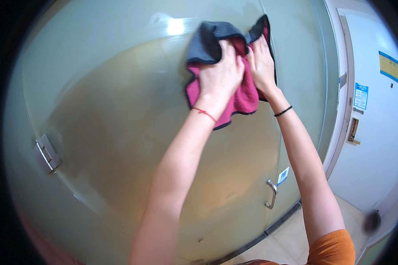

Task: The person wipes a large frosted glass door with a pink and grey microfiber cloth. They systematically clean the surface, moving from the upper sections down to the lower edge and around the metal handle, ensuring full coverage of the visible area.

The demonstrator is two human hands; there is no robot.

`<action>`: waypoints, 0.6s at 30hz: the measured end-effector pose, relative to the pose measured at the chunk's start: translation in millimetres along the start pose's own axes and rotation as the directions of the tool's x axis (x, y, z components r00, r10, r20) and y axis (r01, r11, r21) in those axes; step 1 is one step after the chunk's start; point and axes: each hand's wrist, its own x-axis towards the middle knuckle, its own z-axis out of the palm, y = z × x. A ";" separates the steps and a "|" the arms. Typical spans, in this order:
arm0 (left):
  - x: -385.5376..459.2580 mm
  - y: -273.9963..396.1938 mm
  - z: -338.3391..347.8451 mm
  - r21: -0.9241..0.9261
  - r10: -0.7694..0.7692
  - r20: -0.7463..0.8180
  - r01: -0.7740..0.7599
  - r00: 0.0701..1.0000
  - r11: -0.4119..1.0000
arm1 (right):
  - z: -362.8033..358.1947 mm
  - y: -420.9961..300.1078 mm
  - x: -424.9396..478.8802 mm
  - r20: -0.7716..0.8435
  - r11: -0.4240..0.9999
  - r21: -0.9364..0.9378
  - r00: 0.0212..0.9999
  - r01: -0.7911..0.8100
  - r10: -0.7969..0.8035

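A microfibre cloth (pixel 247 96), pink on one face and grey on the other with black edging, is bunched against a frosted glass door (pixel 136 139). My left hand (pixel 222 71), with a red string at the wrist, holds the cloth's middle, its fingertips partly hidden under a grey fold. Close beside it, my right hand (pixel 262 64) lies on the cloth's right part, fingers pointing up and pressing it to the glass. A black band circles my right wrist. Both arms reach upward.
Low on the glass door's right side is a metal handle (pixel 272 194), near a small sticker (pixel 283 176). A metal hinge (pixel 47 154) sits at the left. A white door (pixel 374 132) with a lever handle (pixel 354 141) and notices stands at right, above a tiled floor (pixel 282 245).
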 end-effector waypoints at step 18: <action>-65.8 6.7 -37.1 -0.258 0.010 -0.001 -0.010 1.000 0.966 | -16.6 -40.5 -85.0 0.048 0.999 -0.022 0.998 -0.032 0.033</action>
